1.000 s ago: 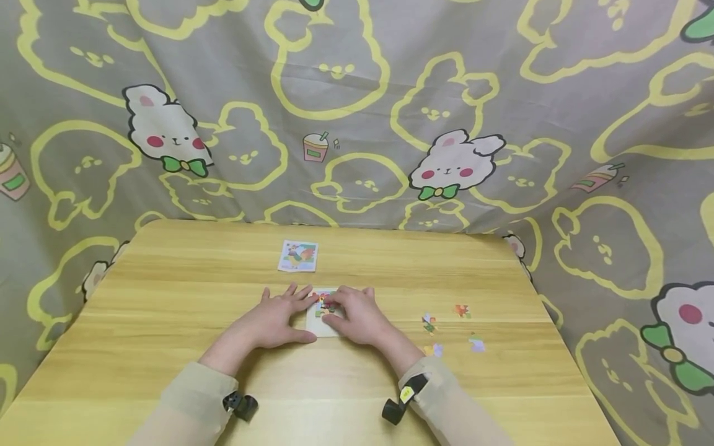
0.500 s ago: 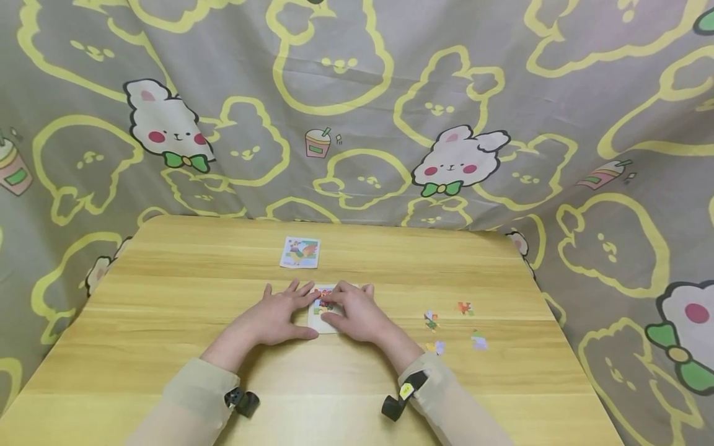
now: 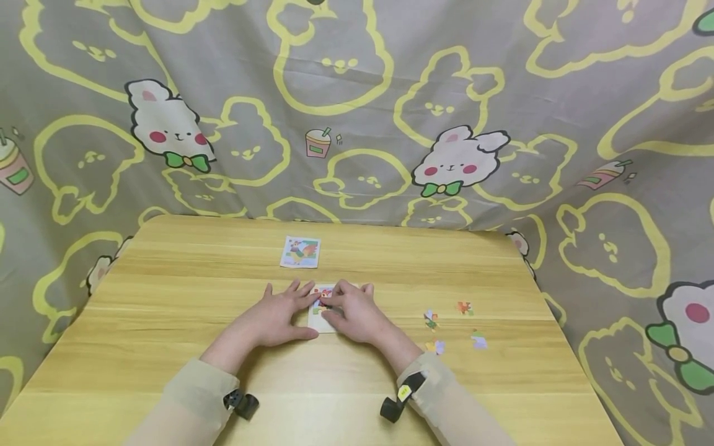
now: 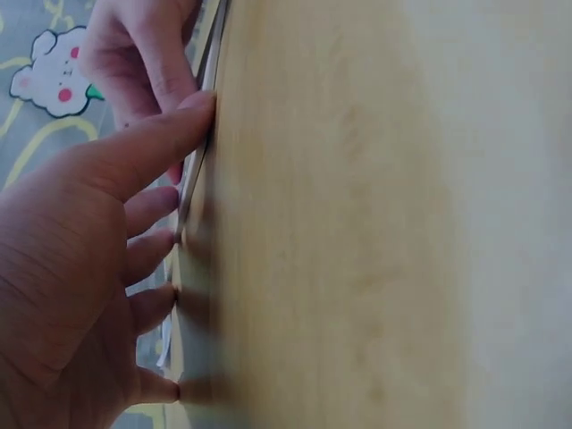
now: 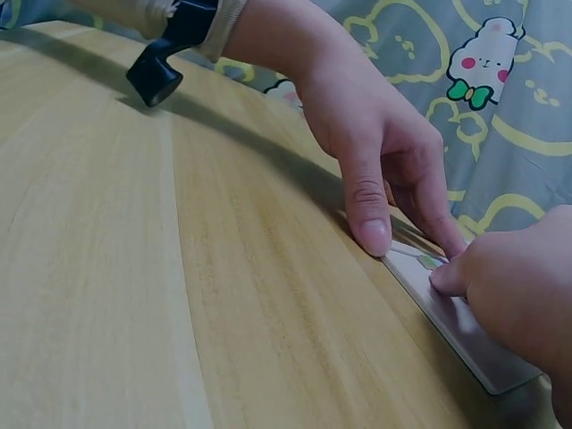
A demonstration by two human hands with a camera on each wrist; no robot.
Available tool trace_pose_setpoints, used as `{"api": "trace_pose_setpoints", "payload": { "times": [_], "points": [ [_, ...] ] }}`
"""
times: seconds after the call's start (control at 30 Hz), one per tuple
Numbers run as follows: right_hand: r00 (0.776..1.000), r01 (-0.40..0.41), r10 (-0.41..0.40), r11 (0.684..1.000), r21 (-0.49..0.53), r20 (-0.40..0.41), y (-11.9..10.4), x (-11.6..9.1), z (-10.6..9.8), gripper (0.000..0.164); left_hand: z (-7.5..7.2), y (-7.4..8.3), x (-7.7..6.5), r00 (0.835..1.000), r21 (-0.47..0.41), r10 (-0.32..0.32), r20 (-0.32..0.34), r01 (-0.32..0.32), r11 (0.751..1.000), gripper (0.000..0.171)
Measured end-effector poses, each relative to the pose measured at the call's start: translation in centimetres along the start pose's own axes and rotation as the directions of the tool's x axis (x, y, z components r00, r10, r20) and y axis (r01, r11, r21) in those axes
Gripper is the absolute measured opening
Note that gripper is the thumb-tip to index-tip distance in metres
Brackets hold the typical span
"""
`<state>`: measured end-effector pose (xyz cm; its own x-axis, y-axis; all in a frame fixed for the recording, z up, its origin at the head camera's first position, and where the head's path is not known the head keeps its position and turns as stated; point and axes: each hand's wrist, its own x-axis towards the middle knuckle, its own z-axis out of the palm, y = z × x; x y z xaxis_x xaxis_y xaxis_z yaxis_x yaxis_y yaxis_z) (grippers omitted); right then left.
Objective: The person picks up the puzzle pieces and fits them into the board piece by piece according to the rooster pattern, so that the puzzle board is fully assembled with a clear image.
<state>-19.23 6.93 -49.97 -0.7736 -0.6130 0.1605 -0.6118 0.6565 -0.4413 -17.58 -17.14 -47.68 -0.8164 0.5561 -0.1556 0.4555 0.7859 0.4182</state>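
A small pale puzzle board (image 3: 315, 322) lies mid-table in the head view, with joined colourful puzzle pieces (image 3: 319, 305) on its upper left part. My left hand (image 3: 279, 317) rests with spread fingers at the board's left side. Its thumb (image 4: 192, 121) touches the near edge and its index finger reaches the pieces. My right hand (image 3: 359, 314) bends over the board's right side, thumb and index finger appearing to pinch a puzzle piece against it. That piece is mostly hidden by the fingers. In the right wrist view, the right thumb (image 5: 450, 279) touches the board's top.
Several loose puzzle pieces (image 3: 431, 319) lie on the table to the right of my right hand. Behind the board sits a square picture card (image 3: 300, 252) showing a rooster. A patterned curtain (image 3: 357, 111) surrounds the wooden table (image 3: 167, 310) at the back and sides.
The head view has tilted down slightly, so the whole scene sits a little higher. Both hands keep nearly the same place on the board, with only tiny shifts of the right fingers.
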Motion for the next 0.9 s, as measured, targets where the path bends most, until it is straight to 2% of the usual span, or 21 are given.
{"api": "trace_pose_setpoints", "payload": {
  "times": [0.23,0.4,0.63,0.9],
  "points": [
    [1.0,-0.02,0.02,0.999,0.036,0.005,0.27,-0.07,-0.11,0.04,0.22,0.39,-0.37,0.999,0.03,0.043,-0.014,-0.043,0.999,0.079],
    [1.0,-0.007,0.007,0.998,0.063,-0.005,0.38,-0.24,-0.17,0.039,0.03,0.44,-0.58,0.999,0.029,0.035,-0.01,-0.034,0.999,0.079],
    [0.999,0.025,-0.024,0.998,0.049,-0.024,0.48,-0.4,-0.09,0.035,0.13,0.53,-0.39,0.999,0.077,0.045,-0.016,-0.043,0.996,0.077],
    [0.999,0.037,-0.034,0.994,0.106,-0.031,0.71,-0.61,-0.02,0.036,0.15,0.7,-0.26,1.0,0.051,0.02,-0.009,-0.02,0.999,0.077]
  ]
}}
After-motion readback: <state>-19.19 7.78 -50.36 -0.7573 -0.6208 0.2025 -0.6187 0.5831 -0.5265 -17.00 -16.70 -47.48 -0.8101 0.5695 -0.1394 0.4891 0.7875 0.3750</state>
